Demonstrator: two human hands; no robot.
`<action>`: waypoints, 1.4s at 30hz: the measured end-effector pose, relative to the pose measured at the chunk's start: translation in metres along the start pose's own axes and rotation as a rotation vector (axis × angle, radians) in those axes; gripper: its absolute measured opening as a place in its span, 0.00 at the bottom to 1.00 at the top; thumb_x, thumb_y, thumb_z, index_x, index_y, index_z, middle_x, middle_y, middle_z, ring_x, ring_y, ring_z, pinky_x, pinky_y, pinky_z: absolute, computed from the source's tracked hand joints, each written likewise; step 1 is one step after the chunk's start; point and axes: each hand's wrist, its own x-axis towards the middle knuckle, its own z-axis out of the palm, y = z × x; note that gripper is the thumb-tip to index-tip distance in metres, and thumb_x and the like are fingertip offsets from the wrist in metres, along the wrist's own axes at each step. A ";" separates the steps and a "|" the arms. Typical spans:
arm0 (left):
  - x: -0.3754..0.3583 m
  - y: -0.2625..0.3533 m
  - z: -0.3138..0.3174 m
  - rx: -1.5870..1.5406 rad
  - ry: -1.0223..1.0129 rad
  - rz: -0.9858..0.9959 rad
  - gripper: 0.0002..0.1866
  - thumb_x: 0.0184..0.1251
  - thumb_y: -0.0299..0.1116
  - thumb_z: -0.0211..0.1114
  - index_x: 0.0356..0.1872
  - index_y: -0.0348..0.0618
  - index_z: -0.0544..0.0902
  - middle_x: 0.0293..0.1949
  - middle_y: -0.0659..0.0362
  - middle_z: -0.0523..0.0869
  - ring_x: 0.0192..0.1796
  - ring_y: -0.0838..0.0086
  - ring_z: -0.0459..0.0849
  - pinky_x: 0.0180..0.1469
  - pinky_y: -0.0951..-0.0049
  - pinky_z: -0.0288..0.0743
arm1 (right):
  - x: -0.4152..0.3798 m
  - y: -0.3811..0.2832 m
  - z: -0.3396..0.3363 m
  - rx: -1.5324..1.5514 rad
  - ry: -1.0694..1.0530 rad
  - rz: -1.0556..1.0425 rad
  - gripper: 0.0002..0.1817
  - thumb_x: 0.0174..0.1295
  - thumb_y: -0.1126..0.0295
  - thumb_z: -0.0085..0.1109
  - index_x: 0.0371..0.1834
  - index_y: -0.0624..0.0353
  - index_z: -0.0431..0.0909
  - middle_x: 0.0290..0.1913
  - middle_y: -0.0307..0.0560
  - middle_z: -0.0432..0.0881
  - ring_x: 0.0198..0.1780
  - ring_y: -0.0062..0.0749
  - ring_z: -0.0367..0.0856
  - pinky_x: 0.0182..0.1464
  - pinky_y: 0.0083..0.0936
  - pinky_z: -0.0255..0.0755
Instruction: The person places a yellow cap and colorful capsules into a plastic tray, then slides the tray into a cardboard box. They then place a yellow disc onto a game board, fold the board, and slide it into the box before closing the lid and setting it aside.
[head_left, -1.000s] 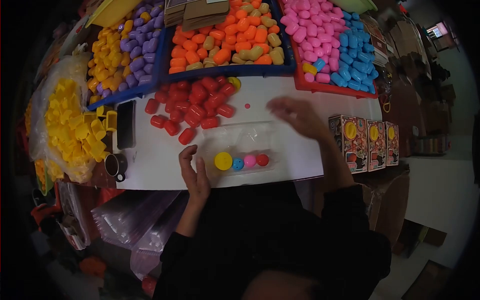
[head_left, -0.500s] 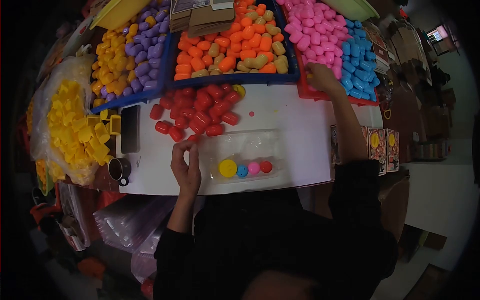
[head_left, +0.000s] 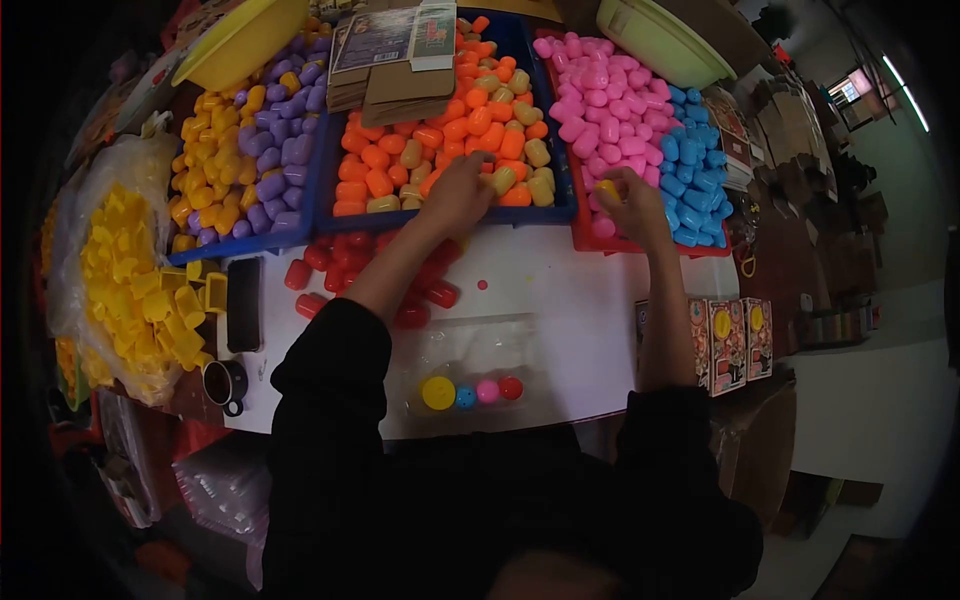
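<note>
The yellow piece (head_left: 608,188) could be dropped among the pink pieces (head_left: 600,98), because it is held only by the fingertips of the right hand (head_left: 640,208), above the left side of the red tray (head_left: 598,244). The red pieces (head_left: 317,258) on the table (head_left: 590,335) could be bumped and made to roll, because the left arm (head_left: 405,258) is stretched over their pile. In the middle blue tray (head_left: 540,216), the wrong color could be picked up by mistake, since orange pieces (head_left: 375,157) and tan pieces (head_left: 537,152) are all mixed up. The flat boxes (head_left: 410,80) on the far left part of that tray could be knocked if they were brushed by an arm.

The yellow piece is pinched between the thumb and fingers, at the far left end of the right hand. The left hand (head_left: 462,198) is reached into the middle blue tray, with its fingertips among the orange and tan pieces. Whether anything is pinched there cannot be told. The clear box (head_left: 470,345) is set nearer, well apart from both hands, with a row of little colored things along its near side.
</note>
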 end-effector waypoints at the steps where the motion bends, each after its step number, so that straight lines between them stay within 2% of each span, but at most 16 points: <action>1: 0.007 0.003 -0.002 -0.051 -0.083 -0.056 0.20 0.55 0.32 0.61 0.50 0.39 0.73 0.43 0.46 0.79 0.47 0.53 0.79 0.49 0.60 0.73 | 0.000 -0.013 0.005 0.212 0.006 -0.038 0.19 0.49 0.61 0.63 0.42 0.59 0.76 0.34 0.56 0.81 0.38 0.49 0.81 0.43 0.38 0.74; 4: 0.014 0.017 -0.003 0.043 -0.223 -0.098 0.22 0.55 0.34 0.62 0.52 0.40 0.74 0.42 0.48 0.80 0.45 0.57 0.81 0.47 0.62 0.75 | 0.013 -0.044 0.045 0.078 -0.019 -0.410 0.19 0.47 0.64 0.65 0.41 0.63 0.77 0.35 0.58 0.81 0.39 0.47 0.81 0.41 0.35 0.74; 9: 0.023 0.024 -0.017 0.372 -0.345 -0.120 0.24 0.55 0.39 0.63 0.54 0.42 0.74 0.43 0.50 0.81 0.44 0.65 0.82 0.44 0.69 0.76 | 0.048 -0.057 0.068 -0.374 -0.303 -0.166 0.17 0.47 0.62 0.66 0.35 0.63 0.80 0.33 0.56 0.81 0.37 0.50 0.81 0.40 0.39 0.74; 12: -0.002 0.016 -0.062 -0.269 -0.181 -0.261 0.22 0.58 0.41 0.61 0.52 0.43 0.76 0.43 0.51 0.82 0.45 0.66 0.82 0.43 0.69 0.77 | 0.051 -0.077 0.064 -0.493 -0.404 -0.170 0.17 0.47 0.60 0.65 0.36 0.61 0.79 0.37 0.55 0.82 0.41 0.48 0.82 0.41 0.40 0.76; 14: -0.026 0.003 -0.104 -1.413 0.164 -0.498 0.20 0.58 0.41 0.62 0.49 0.42 0.77 0.36 0.55 0.83 0.37 0.70 0.83 0.38 0.70 0.80 | 0.054 -0.080 0.064 -0.612 -0.475 -0.136 0.17 0.48 0.60 0.64 0.36 0.61 0.80 0.38 0.55 0.81 0.42 0.46 0.82 0.41 0.38 0.76; 16: -0.048 -0.039 -0.149 -1.622 0.151 -0.392 0.17 0.61 0.39 0.61 0.47 0.42 0.77 0.35 0.57 0.82 0.35 0.71 0.83 0.38 0.73 0.80 | 0.059 -0.082 0.065 -0.634 -0.505 -0.151 0.17 0.49 0.61 0.63 0.38 0.61 0.79 0.38 0.55 0.81 0.43 0.46 0.81 0.41 0.39 0.75; 18: -0.066 -0.096 -0.197 -1.333 0.300 -0.459 0.17 0.59 0.40 0.64 0.45 0.40 0.78 0.36 0.56 0.82 0.38 0.71 0.82 0.35 0.78 0.78 | 0.059 -0.084 0.064 -0.665 -0.542 -0.161 0.17 0.49 0.62 0.63 0.40 0.61 0.78 0.39 0.55 0.81 0.44 0.46 0.81 0.42 0.39 0.75; 20: -0.066 -0.103 -0.224 -0.209 0.364 -0.648 0.18 0.54 0.41 0.67 0.43 0.41 0.80 0.35 0.55 0.83 0.38 0.69 0.82 0.35 0.74 0.76 | 0.056 -0.086 0.061 -0.439 -0.553 -0.181 0.18 0.50 0.64 0.60 0.43 0.61 0.74 0.39 0.55 0.81 0.44 0.47 0.80 0.44 0.38 0.74; 21: -0.068 -0.111 -0.226 -0.218 0.350 -0.656 0.18 0.54 0.41 0.67 0.43 0.41 0.80 0.35 0.55 0.83 0.38 0.69 0.82 0.35 0.74 0.76 | 0.054 -0.084 0.061 -0.443 -0.565 -0.167 0.18 0.50 0.64 0.60 0.43 0.61 0.74 0.39 0.55 0.81 0.44 0.47 0.80 0.44 0.38 0.74; 24: -0.065 -0.131 -0.224 0.441 0.074 -0.375 0.23 0.48 0.40 0.69 0.47 0.45 0.81 0.32 0.54 0.82 0.37 0.66 0.82 0.41 0.67 0.74 | 0.056 -0.077 0.058 -0.207 -0.608 -0.151 0.17 0.51 0.69 0.60 0.44 0.61 0.71 0.38 0.53 0.79 0.38 0.40 0.81 0.41 0.32 0.73; 28: -0.067 -0.134 -0.216 0.419 0.082 -0.411 0.23 0.48 0.40 0.70 0.46 0.43 0.80 0.31 0.56 0.82 0.37 0.68 0.81 0.40 0.70 0.74 | 0.047 -0.056 0.063 -0.009 -0.511 -0.130 0.20 0.49 0.64 0.63 0.44 0.60 0.72 0.38 0.57 0.80 0.43 0.48 0.79 0.45 0.35 0.72; 30: -0.070 -0.100 -0.211 0.165 0.335 -0.378 0.21 0.47 0.37 0.72 0.43 0.41 0.79 0.32 0.58 0.82 0.35 0.72 0.81 0.39 0.73 0.73 | 0.026 -0.067 0.054 0.059 -0.227 -0.134 0.21 0.49 0.63 0.65 0.43 0.60 0.72 0.36 0.57 0.80 0.41 0.46 0.80 0.44 0.34 0.72; 32: -0.081 -0.019 -0.198 -0.001 0.170 -0.470 0.19 0.48 0.35 0.73 0.40 0.41 0.78 0.32 0.61 0.82 0.34 0.76 0.79 0.38 0.76 0.72 | -0.018 -0.075 0.032 0.160 -0.224 -0.227 0.20 0.49 0.64 0.65 0.43 0.60 0.72 0.37 0.53 0.80 0.39 0.42 0.81 0.43 0.31 0.72; 34: -0.115 0.025 -0.152 -0.303 -0.104 -0.185 0.17 0.48 0.34 0.73 0.38 0.42 0.79 0.34 0.58 0.83 0.34 0.74 0.81 0.36 0.74 0.74 | -0.066 -0.082 0.014 0.262 -0.222 -0.322 0.19 0.50 0.65 0.65 0.42 0.61 0.72 0.37 0.49 0.80 0.36 0.39 0.82 0.42 0.29 0.73; 36: -0.144 0.067 -0.104 -0.113 -0.311 0.177 0.14 0.49 0.35 0.71 0.36 0.44 0.80 0.34 0.57 0.83 0.35 0.67 0.82 0.35 0.71 0.75 | -0.111 -0.089 0.006 0.119 -0.598 -0.226 0.19 0.51 0.62 0.64 0.42 0.59 0.72 0.35 0.53 0.81 0.39 0.49 0.80 0.43 0.38 0.72; 42: -0.184 0.081 -0.026 0.426 -0.620 0.205 0.11 0.53 0.37 0.65 0.38 0.47 0.82 0.37 0.57 0.82 0.36 0.60 0.82 0.34 0.66 0.76 | -0.167 -0.088 0.054 -0.037 -0.681 -0.113 0.22 0.51 0.63 0.65 0.47 0.58 0.70 0.35 0.52 0.82 0.40 0.50 0.80 0.44 0.39 0.71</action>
